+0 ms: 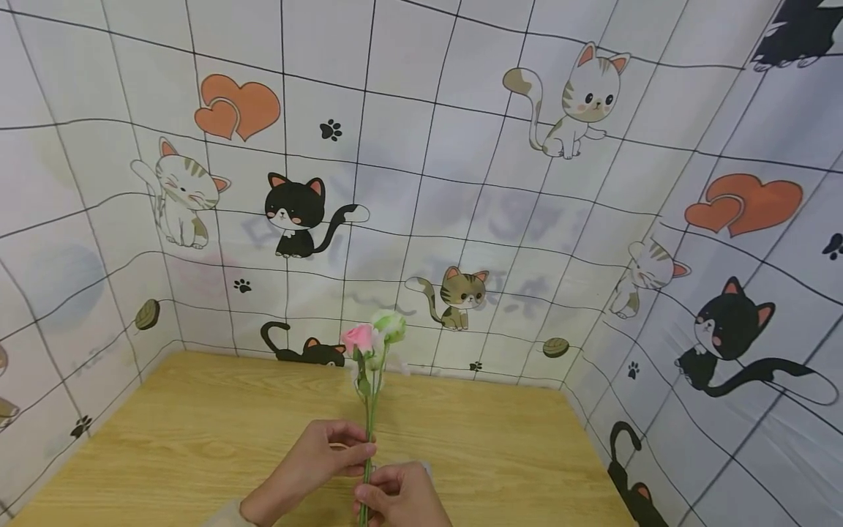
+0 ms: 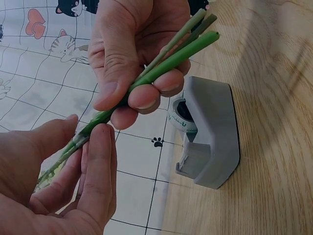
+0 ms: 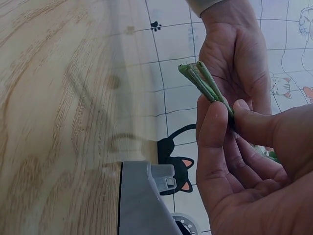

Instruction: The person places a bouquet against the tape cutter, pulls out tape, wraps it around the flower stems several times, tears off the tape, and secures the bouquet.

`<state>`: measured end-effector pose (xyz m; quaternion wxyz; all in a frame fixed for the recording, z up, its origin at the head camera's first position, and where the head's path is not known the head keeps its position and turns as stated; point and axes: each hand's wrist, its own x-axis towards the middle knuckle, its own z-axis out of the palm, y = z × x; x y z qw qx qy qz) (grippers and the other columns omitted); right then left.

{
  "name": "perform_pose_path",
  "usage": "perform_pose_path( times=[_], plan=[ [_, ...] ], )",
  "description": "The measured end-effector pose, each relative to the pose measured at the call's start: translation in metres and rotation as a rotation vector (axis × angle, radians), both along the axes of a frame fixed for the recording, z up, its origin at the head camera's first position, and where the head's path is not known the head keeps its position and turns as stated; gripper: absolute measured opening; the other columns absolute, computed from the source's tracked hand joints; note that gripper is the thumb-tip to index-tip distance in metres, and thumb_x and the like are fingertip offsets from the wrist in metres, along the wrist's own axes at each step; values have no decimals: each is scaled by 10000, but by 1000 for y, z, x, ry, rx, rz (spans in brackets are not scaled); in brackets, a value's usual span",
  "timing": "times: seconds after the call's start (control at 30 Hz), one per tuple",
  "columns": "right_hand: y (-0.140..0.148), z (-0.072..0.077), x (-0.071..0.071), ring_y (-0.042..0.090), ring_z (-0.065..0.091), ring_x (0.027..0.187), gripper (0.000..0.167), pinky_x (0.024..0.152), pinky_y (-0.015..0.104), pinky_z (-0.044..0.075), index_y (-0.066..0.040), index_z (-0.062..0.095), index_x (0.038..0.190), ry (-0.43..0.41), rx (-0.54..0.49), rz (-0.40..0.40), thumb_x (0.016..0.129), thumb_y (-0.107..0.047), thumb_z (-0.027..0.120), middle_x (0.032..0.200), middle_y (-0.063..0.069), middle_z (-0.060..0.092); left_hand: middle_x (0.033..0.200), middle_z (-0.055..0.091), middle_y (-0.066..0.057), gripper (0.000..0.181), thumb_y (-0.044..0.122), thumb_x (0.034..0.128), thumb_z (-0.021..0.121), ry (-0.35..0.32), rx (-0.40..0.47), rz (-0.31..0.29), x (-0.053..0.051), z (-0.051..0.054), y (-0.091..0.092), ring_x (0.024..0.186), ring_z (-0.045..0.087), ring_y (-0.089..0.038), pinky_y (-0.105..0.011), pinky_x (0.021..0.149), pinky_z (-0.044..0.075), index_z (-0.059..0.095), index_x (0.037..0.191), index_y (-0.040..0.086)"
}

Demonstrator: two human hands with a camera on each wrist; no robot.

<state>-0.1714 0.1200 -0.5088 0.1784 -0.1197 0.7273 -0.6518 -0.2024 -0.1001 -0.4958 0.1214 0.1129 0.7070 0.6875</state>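
A small bunch of artificial-looking flowers stands upright in both hands, with a pink rose and a pale green-white bloom at its top. My left hand pinches the green stems partway down, between thumb and fingers. Just below it, my right hand pinches the same stems near their cut ends. In the left wrist view, a shiny clear patch, perhaps tape, shows on the stems beside the left fingertips. Behind the right hand stands a grey tape dispenser holding a roll of tape.
The wood-grain table spreads out under the hands. A white cloth backdrop with grid lines and cartoon cats encloses it at the back and both sides. The dispenser's front end sits close to the right hand.
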Motion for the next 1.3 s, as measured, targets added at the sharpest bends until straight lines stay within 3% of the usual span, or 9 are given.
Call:
perform_pose_path(
  times=[0.17, 0.6, 0.77, 0.9, 1.0, 1.3],
  plan=[
    [0, 1, -1, 63, 726, 633, 137, 619, 166, 616, -17, 890, 1005, -4, 6, -10, 1065, -137, 866, 892, 94, 879, 1177, 841, -111, 338, 207, 1071, 887, -8, -2, 4, -1, -1, 0, 1047, 837, -222, -343, 898, 740, 770, 1246, -57],
    [-1, -3, -1, 76, 736, 636, 112, 616, 181, 620, -21, 882, 983, -17, 28, -38, 1052, -110, 877, 873, 103, 874, 1176, 860, -88, 319, 162, 1082, 865, -19, -12, 9, -4, -5, 2, 1068, 822, -186, -338, 900, 740, 771, 1264, -83],
    [2, -6, -4, 82, 767, 653, 135, 637, 195, 648, -26, 881, 978, -18, 10, -22, 1031, -147, 907, 885, 124, 879, 1191, 861, -119, 305, 131, 1090, 846, -7, -4, 1, -5, -5, 3, 1078, 832, -198, -336, 900, 739, 776, 1272, -104],
    [5, -10, -8, 75, 782, 671, 147, 652, 218, 667, -64, 887, 991, 7, 33, 9, 1039, -200, 910, 882, 65, 882, 1222, 872, -129, 331, 125, 1090, 844, 1, 3, -8, -5, -3, 2, 1114, 844, -246, -333, 902, 738, 773, 1292, -128],
    [5, -8, -7, 83, 773, 677, 135, 654, 214, 659, -47, 882, 1018, 13, 45, 13, 1054, -177, 891, 903, 67, 885, 1257, 871, -139, 356, 135, 1092, 845, 4, 10, -19, -5, -2, 1, 1152, 845, -266, -335, 912, 737, 774, 1319, -128],
    [4, -6, -8, 90, 781, 782, 279, 685, 171, 645, 179, 782, 1207, 1, -55, 93, 1126, -87, 771, 1024, 244, 869, 1305, 863, -182, 318, 128, 1110, 819, 39, 39, -43, -4, 0, 2, 1141, 839, -196, -345, 935, 734, 794, 1323, -106]
  ],
)
